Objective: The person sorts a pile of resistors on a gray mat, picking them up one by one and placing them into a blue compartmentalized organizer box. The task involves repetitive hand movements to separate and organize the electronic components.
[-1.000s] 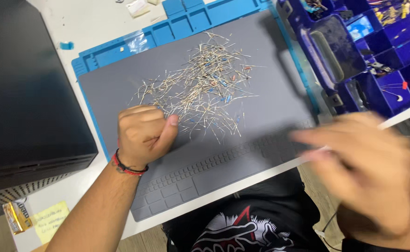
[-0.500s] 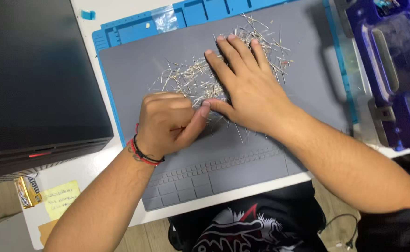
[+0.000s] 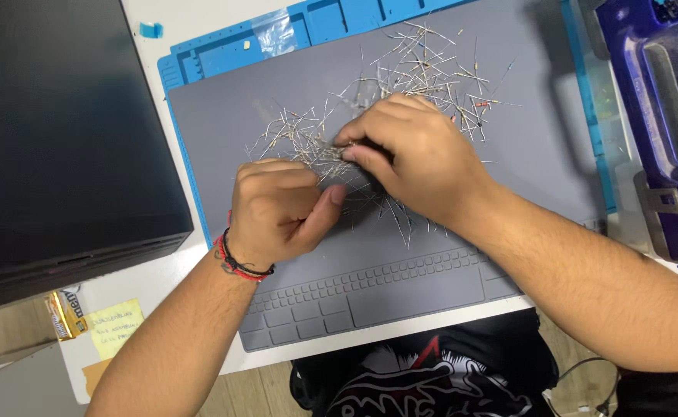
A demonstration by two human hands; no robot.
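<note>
Resistors: a loose heap of thin wire-legged resistors [image 3: 370, 116] lies on the grey work mat [image 3: 524, 147], spread from the mat's middle toward its far right part.
Right hand: the right hand [image 3: 420, 158] has drawn in from lying flat and spread on the heap half a second ago; now its fingertips are curled together at the heap's near edge, pinching what looks like one or a few wire legs, though the piece itself is too thin to make out.
Left hand: the left hand [image 3: 277, 208] sits in nearly the same spot as before, loosely fisted on the mat just left of the right hand, thumb stuck out toward the pinch; whether it holds any piece inside the fist I cannot tell.
Change read: the shift from a flat palm to a pinch suggests that spreading has given way to picking single pieces out of the heap.
Wristband: a red and black cord bracelet [image 3: 238, 262] circles the left wrist.
Mat surround: a blue compartment tray [image 3: 308, 27] borders the mat on the far side.
Left of mat: a dark flat box [image 3: 53, 131] fills the left, with a yellow sticky note [image 3: 115, 328] near its near corner.
Far right: a blue-violet parts organiser [image 3: 663, 116] stands well apart from both hands.
</note>
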